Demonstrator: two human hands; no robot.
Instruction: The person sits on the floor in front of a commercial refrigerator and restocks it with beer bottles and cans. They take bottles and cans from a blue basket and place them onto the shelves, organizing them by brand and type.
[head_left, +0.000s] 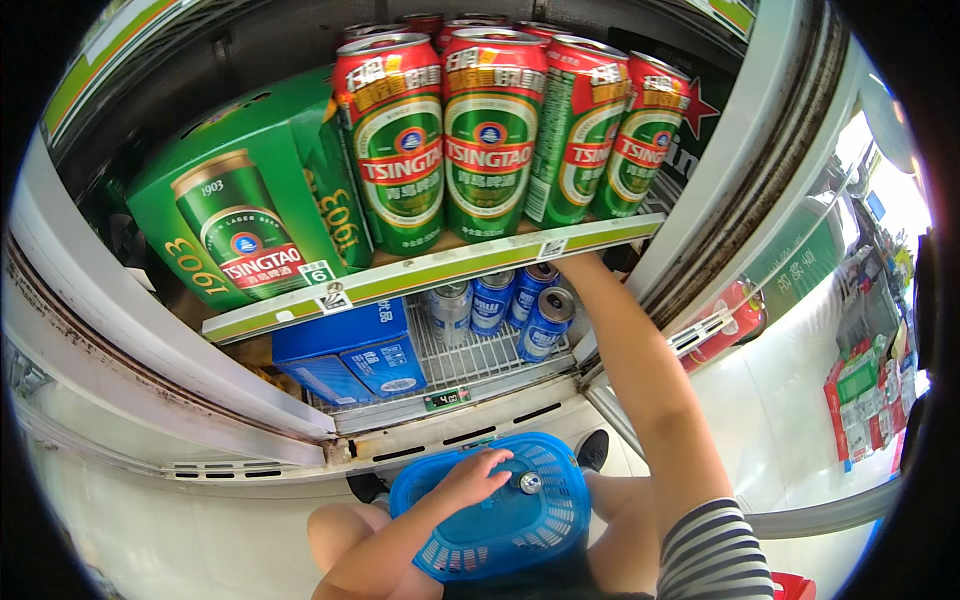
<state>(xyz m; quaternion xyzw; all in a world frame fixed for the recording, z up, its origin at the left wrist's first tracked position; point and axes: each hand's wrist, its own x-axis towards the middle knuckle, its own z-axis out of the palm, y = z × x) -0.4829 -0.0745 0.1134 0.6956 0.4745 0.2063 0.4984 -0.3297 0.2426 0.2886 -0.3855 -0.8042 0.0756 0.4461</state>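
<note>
My left hand (480, 476) hovers over a blue plastic basket (574, 495) between my knees, its fingers apart and holding nothing. A small silver-topped can (530, 482) is in the basket, just right of those fingers. My right forearm (637, 352) reaches into the refrigerated display case, and my right hand is hidden behind the upper shelf edge (480, 264). Near that wrist, several blue drink cans (545, 330) and a silver can (451, 315) stand on the lower wire rack (457, 367).
Tall Tsingtao cans (491, 142) and a green Tsingtao carton (232, 195) line the upper shelf. A blue cardboard box (352, 356) sits lower left. The case's white frame (720, 187) rises beside my right arm. Packaged goods (870, 397) stand on the floor at right.
</note>
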